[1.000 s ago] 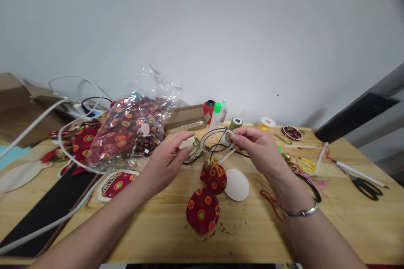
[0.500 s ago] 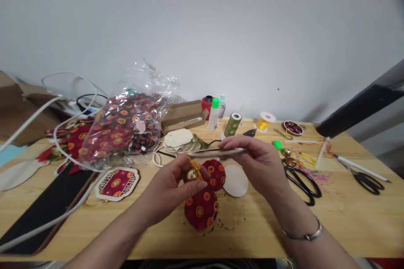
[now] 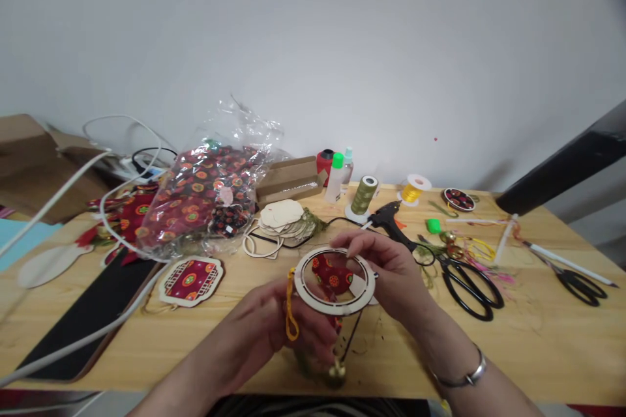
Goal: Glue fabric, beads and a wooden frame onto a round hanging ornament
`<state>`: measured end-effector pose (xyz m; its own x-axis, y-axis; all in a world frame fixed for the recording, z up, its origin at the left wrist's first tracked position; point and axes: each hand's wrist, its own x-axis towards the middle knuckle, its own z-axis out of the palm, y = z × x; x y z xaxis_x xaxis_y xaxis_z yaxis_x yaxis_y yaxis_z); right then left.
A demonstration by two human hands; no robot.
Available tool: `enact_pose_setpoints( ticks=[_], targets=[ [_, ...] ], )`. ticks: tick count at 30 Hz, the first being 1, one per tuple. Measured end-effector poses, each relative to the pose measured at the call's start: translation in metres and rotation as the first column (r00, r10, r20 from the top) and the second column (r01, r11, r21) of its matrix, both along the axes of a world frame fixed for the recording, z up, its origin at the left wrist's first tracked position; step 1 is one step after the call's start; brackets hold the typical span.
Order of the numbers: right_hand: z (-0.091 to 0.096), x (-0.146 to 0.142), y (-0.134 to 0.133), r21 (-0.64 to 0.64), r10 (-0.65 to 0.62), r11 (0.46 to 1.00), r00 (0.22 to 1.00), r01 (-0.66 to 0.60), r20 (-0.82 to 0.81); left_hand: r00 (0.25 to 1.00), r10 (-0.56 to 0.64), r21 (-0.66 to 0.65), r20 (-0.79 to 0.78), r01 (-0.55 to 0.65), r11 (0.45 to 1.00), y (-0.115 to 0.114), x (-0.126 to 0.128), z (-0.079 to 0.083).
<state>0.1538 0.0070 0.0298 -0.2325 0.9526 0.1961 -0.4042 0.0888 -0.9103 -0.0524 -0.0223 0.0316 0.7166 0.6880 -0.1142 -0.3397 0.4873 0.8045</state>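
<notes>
A round pale wooden ring frame (image 3: 337, 308) is tilted above the table between my hands. My right hand (image 3: 386, 270) pinches its upper right rim. At its left edge is my left hand (image 3: 274, 326), its fingers curled under the rim and partly hidden. A yellow cord loop (image 3: 292, 319) hangs from the ring's left side, over my left fingers. Below the ring a gold bell (image 3: 337, 371) dangles near a dark cord (image 3: 353, 337). Through the opening, red patterned fabric (image 3: 332, 273) shows on the table.
Behind my right hand lies a black glue gun (image 3: 390, 221). Black-handled scissors (image 3: 472, 287) are to the right, near a green cap (image 3: 433, 226). A patterned wooden plaque (image 3: 190, 281), plastic bag of fabric (image 3: 195, 189) and white cable (image 3: 122, 319) occupy the left. Thread spools (image 3: 364, 195) stand behind.
The ring has been turned from edge-on to show its face and lowered. The bell now hangs below my left hand instead of between its fingers. The glue gun has come into fuller view.
</notes>
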Motion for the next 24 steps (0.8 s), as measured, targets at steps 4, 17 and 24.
enact_pose_setpoints(
  ticks=[4, 17, 24],
  targets=[
    [0.003, 0.002, -0.001, 0.072, 0.07, 0.995, 0.996, -0.074, 0.046, 0.993, 0.119, -0.035, 0.013, -0.119, 0.992, 0.0, 0.004, 0.005],
    [0.021, 0.03, -0.04, -0.236, 0.434, 0.899, 0.82, -0.369, 0.372, 0.84, 0.444, 0.162, -0.311, -0.413, 0.896, 0.013, -0.03, 0.038],
    [0.025, 0.048, -0.058, -0.364, 0.609, 0.793, 0.623, -0.489, 0.491, 0.796, 0.343, 0.17, -0.499, -0.298, 0.939, 0.012, -0.047, 0.019]
  ],
)
